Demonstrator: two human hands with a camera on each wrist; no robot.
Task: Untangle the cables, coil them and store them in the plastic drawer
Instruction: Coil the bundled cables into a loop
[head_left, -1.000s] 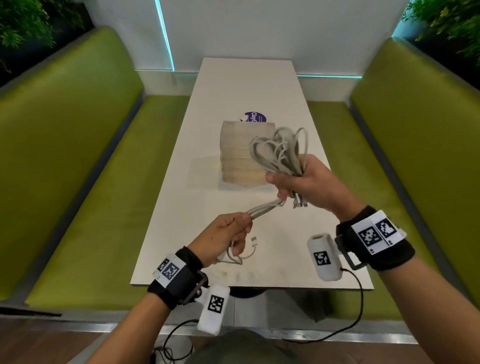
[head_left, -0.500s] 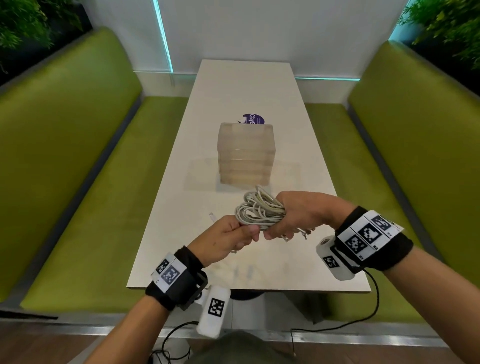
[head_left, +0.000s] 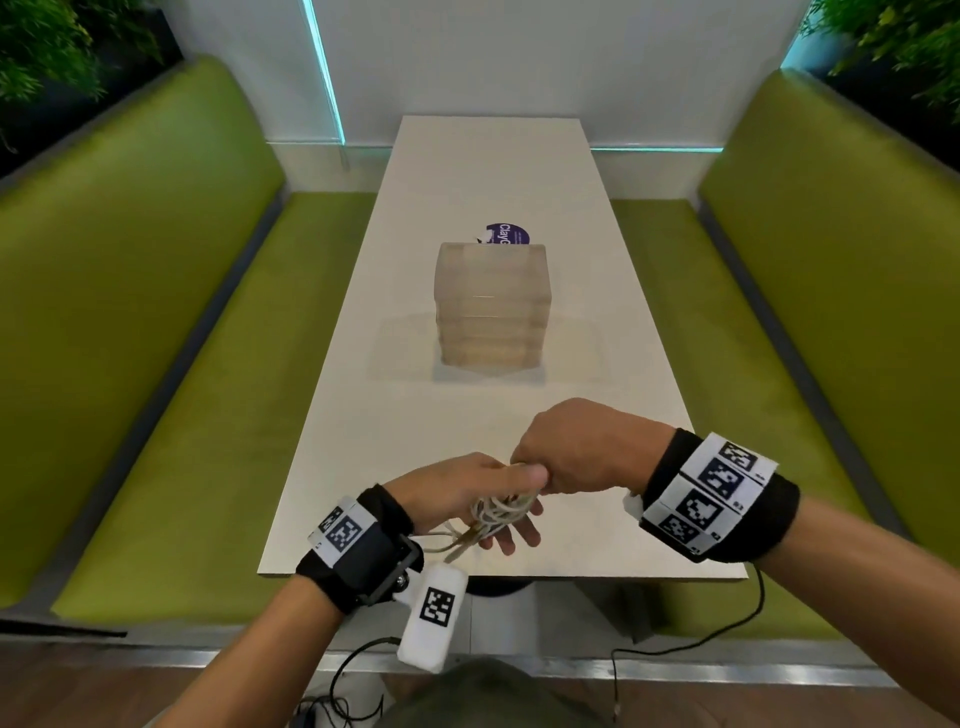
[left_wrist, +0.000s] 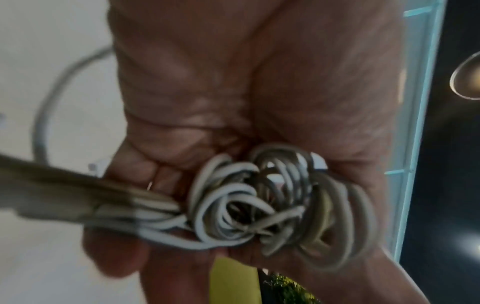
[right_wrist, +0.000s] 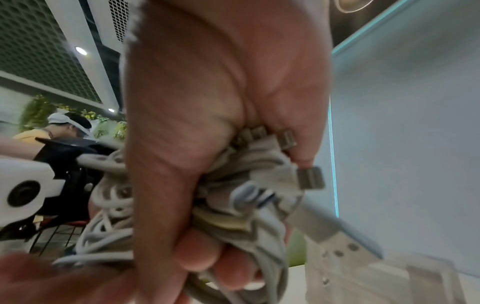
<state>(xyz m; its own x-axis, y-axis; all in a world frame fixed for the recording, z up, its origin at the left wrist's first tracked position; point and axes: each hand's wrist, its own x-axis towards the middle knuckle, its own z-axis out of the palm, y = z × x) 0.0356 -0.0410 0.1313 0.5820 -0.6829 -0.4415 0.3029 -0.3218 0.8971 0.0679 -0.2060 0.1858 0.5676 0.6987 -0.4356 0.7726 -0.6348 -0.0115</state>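
Observation:
A tangled bundle of white and grey cables (head_left: 498, 512) hangs just above the near end of the table. My left hand (head_left: 483, 483) holds it from below, thumb on top and fingers under the loops (left_wrist: 259, 205). My right hand (head_left: 569, 452) is clenched round the same bundle from the right, and several plug ends (right_wrist: 309, 179) stick out past its fingers. A few loose cable ends trail towards my left wrist. The translucent plastic drawer unit (head_left: 491, 306) stands at the middle of the table, beyond both hands, with its drawers pushed in.
The white table (head_left: 493, 171) runs away from me between two green benches (head_left: 182, 364) (head_left: 779, 364). A purple round sticker (head_left: 506, 235) lies behind the drawer unit. The table's front edge (head_left: 498, 576) is just below my hands.
My right hand brought the bundle down from in front of the drawer unit to near the table's front edge. My left hand moved in and now holds the bundle itself.

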